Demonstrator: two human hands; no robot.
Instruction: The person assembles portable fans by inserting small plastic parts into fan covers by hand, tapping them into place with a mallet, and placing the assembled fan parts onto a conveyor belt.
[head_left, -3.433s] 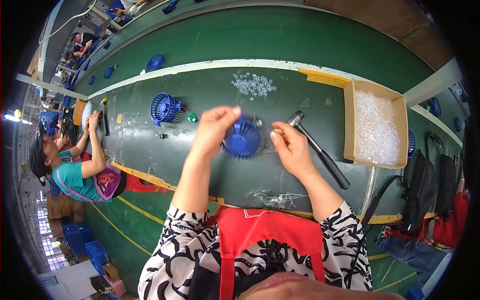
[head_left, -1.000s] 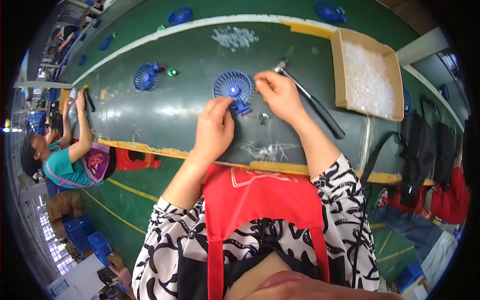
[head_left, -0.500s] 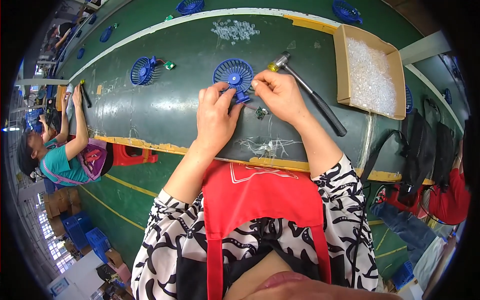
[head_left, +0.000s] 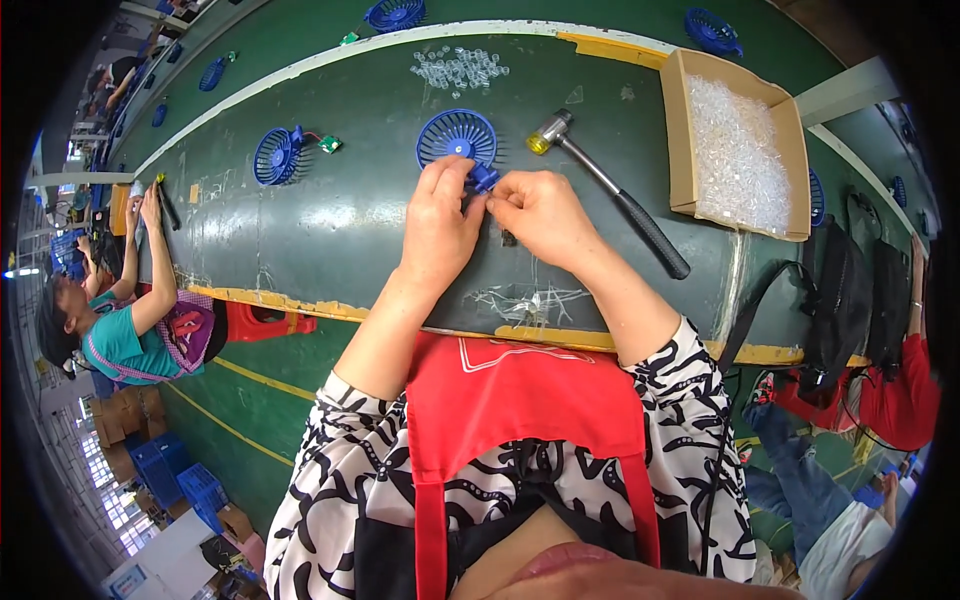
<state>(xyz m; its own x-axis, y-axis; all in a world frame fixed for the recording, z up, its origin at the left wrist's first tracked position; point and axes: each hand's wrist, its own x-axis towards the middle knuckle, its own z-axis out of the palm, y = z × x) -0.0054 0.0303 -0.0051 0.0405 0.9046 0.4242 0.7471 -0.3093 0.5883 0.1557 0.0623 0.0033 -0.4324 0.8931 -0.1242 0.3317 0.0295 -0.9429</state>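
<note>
In front of me a small blue fan (head_left: 457, 135) with a ribbed round cage lies on the dark green workbench (head_left: 350, 225). My left hand (head_left: 436, 220) is closed around its short neck. Close by, the fingertips of my right hand (head_left: 540, 212) are pinched together at the neck's end; what they hold is hidden. A small circuit board (head_left: 508, 238) shows partly below the fingers. To the right rests a hammer (head_left: 648, 230) with a black grip and a yellow-tipped head. Beyond the fan lies a heap of small clear plastic pieces (head_left: 460, 68).
An open cardboard box (head_left: 684, 135) full of clear pieces stands at right. A second blue fan (head_left: 278, 157) with a wired green board (head_left: 330, 144) lies at left. Black bags (head_left: 838, 300) hang at the bench's right edge. A co-worker (head_left: 130, 325) sits at far left.
My right hand has moved from the cage's right side down to the fan's neck, near my left fingers. The fan and bench items appear shifted slightly left.
</note>
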